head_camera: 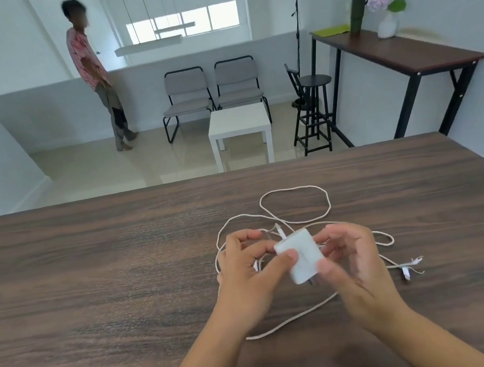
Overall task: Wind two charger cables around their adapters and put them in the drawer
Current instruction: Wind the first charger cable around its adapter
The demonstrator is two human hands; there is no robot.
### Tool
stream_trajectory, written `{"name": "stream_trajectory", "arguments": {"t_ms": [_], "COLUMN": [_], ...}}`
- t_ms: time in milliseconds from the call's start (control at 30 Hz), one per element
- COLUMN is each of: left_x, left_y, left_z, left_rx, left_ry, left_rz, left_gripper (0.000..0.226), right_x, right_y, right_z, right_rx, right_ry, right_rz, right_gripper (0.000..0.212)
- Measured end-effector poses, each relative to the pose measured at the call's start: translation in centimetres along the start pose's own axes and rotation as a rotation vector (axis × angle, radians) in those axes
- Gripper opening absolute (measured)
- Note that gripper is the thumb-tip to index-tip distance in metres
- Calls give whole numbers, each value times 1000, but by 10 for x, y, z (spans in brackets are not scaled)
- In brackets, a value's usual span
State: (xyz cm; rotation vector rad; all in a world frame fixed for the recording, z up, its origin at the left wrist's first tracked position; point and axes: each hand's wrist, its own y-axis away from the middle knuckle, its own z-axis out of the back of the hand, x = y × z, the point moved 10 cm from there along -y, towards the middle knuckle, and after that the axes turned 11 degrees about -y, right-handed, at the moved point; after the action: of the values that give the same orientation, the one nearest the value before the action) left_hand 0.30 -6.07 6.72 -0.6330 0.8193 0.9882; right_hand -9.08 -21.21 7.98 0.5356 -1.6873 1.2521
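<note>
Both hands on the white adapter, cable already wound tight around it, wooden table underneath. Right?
Not quite. The head view shows the left hand and right hand both holding the white adapter over the wooden table, but the cable is not wound: it lies in loose loops on the table.

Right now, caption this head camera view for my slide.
Both hands, left and right, hold a white adapter above unwound cable on a wooden table.

Beyond our dark wood table (90,269), we see a person (92,70) standing far left, two grey chairs (211,90), a white side table (238,127), and, far right, a vase of flowers (385,9).
</note>
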Motion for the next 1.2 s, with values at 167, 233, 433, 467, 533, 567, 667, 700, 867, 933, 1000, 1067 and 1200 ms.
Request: {"name": "stream_trajectory", "arguments": {"t_ms": [167, 233, 433, 467, 533, 567, 667, 700, 867, 933, 1000, 1067, 1200], "left_x": [-39, -57, -89, -90, -91, -89, -79, -77, -61, -56, -51, -48, -47], "left_y": [-11, -13, -27, -29, -32, -33, -36, -38, -44, -44, -42, -38, -30], "left_z": [12, 17, 51, 59, 72, 76, 84, 84, 76, 74, 69, 63, 49], "left_rx": [189, 233, 97, 54, -28, -69, -184, -203, -263, -273, -257, -225, -153], "left_ry": [271, 272, 351, 377, 419, 444, 534, 558, 572, 506, 464, 414, 291], "left_rz": [-141, -181, -256, -256, -245, -228, -142, -121, -55, -55, -55, -63, -108], "left_gripper": [41, 40, 28, 25, 21, 22, 23, 23, 19, 16, 14, 14, 18], "right_x": [3, 7, 25, 25, 23, 22, 27, 30, 51, 63, 71, 78, 85], "right_y": [-46, -65, -88, -90, -90, -90, -83, -81, -69, -68, -69, -70, -75], "right_z": [-1, -19, -50, -46, -38, -34, -28, -27, -35, -34, -30, -31, -42], "right_rx": [28, 135, 192, 161, 123, 112, 128, 152, 280, 287, 292, 333, 421], "right_ry": [-222, -288, -483, -483, -479, -474, -340, -233, 248, 316, 372, 449, 579], "right_rz": [-183, -284, -387, -373, -359, -360, -375, -360, -169, -110, -99, -89, -9], "right_gripper": [33, 38, 27, 24, 22, 22, 26, 27, 21, 12, 8, 9, 11]}}
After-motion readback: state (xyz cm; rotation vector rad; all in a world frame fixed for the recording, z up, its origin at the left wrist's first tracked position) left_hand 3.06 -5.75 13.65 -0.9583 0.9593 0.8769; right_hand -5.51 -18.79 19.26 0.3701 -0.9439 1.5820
